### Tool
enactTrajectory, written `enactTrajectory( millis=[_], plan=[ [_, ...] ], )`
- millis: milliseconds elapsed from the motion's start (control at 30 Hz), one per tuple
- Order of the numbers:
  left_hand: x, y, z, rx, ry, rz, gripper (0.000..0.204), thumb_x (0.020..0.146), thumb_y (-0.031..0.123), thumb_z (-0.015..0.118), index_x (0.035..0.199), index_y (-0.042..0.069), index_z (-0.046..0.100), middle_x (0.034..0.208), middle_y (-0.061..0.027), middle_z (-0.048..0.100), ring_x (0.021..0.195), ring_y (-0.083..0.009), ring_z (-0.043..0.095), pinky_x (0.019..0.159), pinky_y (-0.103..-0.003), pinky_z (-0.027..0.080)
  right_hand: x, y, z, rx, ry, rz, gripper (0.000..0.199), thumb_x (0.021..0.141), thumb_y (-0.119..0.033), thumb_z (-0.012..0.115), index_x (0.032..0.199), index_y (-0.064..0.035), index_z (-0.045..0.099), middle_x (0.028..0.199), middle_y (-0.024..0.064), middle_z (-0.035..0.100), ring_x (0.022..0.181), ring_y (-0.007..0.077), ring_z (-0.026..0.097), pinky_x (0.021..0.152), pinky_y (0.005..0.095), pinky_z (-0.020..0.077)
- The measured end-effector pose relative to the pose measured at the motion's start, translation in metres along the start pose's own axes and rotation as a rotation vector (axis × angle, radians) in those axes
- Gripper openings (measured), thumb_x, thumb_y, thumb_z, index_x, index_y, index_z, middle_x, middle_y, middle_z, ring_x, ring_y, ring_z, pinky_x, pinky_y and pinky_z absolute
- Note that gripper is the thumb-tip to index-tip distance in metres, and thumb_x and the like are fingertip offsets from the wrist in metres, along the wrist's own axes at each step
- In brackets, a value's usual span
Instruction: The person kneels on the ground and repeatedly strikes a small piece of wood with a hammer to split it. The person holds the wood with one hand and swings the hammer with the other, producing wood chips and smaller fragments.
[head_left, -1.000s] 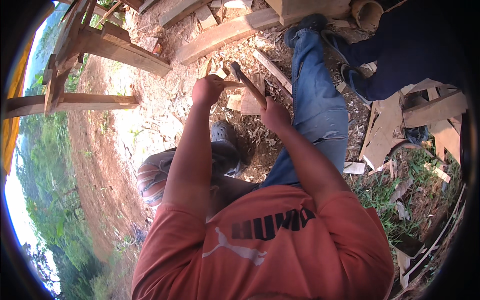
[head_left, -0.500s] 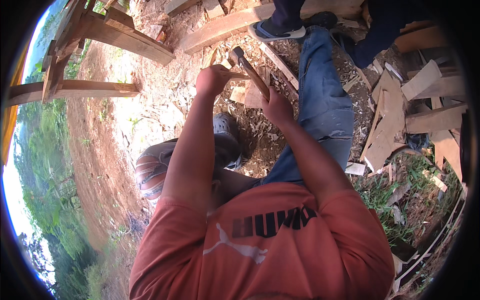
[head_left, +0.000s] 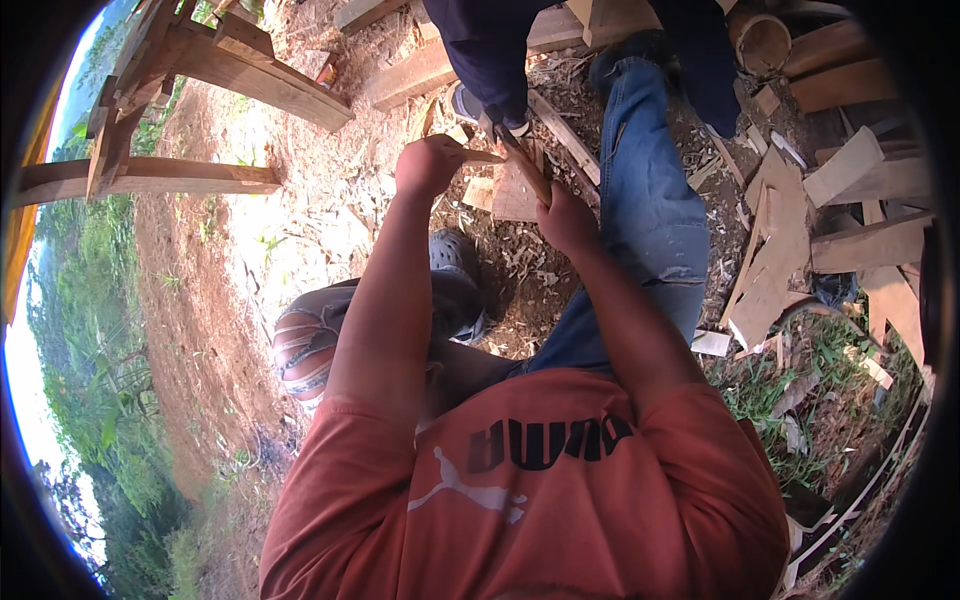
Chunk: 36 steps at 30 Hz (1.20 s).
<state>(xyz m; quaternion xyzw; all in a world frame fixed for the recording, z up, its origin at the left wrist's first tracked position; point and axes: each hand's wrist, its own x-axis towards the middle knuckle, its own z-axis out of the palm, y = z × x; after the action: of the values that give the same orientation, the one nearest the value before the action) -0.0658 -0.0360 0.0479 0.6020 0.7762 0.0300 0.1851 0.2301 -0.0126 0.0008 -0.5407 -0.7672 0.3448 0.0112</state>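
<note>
Two hands meet over the chip-strewn ground: the right hand (head_left: 566, 218) grips a wooden handle (head_left: 527, 170) slanting up-left away from the person, while the left hand (head_left: 428, 165) closes on a thin stick (head_left: 483, 156) pointing right.

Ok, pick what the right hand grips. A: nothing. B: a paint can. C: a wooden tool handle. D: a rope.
C: the right hand is closed round a slim wooden handle that slants up toward the left hand, above the chip-strewn ground.
</note>
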Motion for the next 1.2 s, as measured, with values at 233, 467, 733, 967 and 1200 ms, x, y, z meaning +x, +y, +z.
enactTrajectory(
  millis=[233, 467, 733, 967, 1200],
  plan=[
    [-0.003, 0.005, 0.001, -0.121, 0.148, 0.051, 0.025, 0.092, 0.038, 0.080, 0.108, 0.019, 0.086, 0.103, -0.0100, 0.083, 0.094, -0.0347, 0.079, 0.087, -0.046, 0.064, -0.001, 0.030, 0.019, -0.050, -0.086, 0.081, 0.043, 0.103, -0.035, 0.069, 0.128, -0.0001, 0.066, 0.117, 0.0260, 0.077, 0.114, 0.0460, 0.073, 0.101, 0.0563, 0.0571],
    [0.007, 0.014, 0.011, -0.136, 0.115, 0.008, 0.030, 0.092, 0.040, 0.083, 0.116, 0.023, 0.085, 0.105, -0.0104, 0.084, 0.096, -0.0342, 0.080, 0.087, -0.048, 0.063, -0.016, 0.014, -0.018, -0.005, 0.034, 0.085, 0.039, 0.102, -0.034, 0.068, 0.126, -0.0035, 0.065, 0.111, 0.0240, 0.078, 0.108, 0.0450, 0.076, 0.095, 0.0570, 0.0592],
    [0.010, 0.000, 0.024, -0.095, 0.114, 0.014, 0.031, 0.092, 0.039, 0.082, 0.118, 0.023, 0.084, 0.106, -0.0117, 0.084, 0.098, -0.0347, 0.080, 0.089, -0.048, 0.063, -0.016, 0.008, -0.015, 0.105, 0.036, 0.065, 0.043, 0.104, -0.036, 0.069, 0.127, -0.0003, 0.065, 0.110, 0.0267, 0.077, 0.107, 0.0472, 0.074, 0.094, 0.0571, 0.0582],
    [-0.002, 0.037, -0.005, -0.216, 0.038, -0.165, 0.031, 0.092, 0.041, 0.081, 0.117, 0.024, 0.084, 0.103, -0.0125, 0.083, 0.095, -0.0358, 0.080, 0.087, -0.048, 0.063, -0.017, 0.008, -0.005, -0.012, -0.006, 0.048, 0.039, 0.104, -0.034, 0.070, 0.125, -0.0016, 0.064, 0.109, 0.0265, 0.077, 0.104, 0.0474, 0.075, 0.092, 0.0586, 0.0589],
    [0.009, 0.028, 0.011, -0.085, 0.055, -0.016, 0.031, 0.093, 0.043, 0.078, 0.114, 0.022, 0.086, 0.106, -0.0127, 0.083, 0.095, -0.0365, 0.080, 0.089, -0.048, 0.063, -0.009, 0.031, 0.019, -0.003, 0.057, 0.023, 0.032, 0.102, -0.029, 0.070, 0.120, -0.0037, 0.063, 0.099, 0.0238, 0.077, 0.097, 0.0463, 0.076, 0.088, 0.0588, 0.0603]
  ],
)
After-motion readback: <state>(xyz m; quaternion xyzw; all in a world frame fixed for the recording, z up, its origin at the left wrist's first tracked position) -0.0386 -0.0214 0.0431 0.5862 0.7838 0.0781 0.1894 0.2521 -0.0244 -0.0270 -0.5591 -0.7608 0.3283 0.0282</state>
